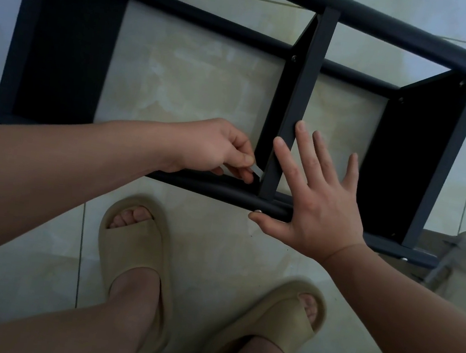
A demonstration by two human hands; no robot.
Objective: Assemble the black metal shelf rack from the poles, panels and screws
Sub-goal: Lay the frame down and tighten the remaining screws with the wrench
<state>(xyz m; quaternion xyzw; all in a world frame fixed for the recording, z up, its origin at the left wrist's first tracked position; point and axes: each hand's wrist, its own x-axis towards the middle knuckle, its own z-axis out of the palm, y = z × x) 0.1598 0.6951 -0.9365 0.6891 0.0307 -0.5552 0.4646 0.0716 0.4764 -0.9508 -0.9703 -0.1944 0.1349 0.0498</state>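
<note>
The black metal shelf rack [308, 67] lies on its side on the tiled floor, poles running left to right with three panels standing between them. My left hand [217, 150] pinches a small flat silver tool [257, 170] at the foot of the middle panel [286, 142], where it meets the near pole [209, 186]. My right hand [315, 193] is spread flat with straight fingers, its fingertips against the middle panel's edge and its thumb by a silver screw [258, 211] on the near pole.
My two feet in beige slippers [138, 255] stand just in front of the rack. A clear plastic container [463, 266] sits on the floor at the right edge. Pale floor tiles surround everything.
</note>
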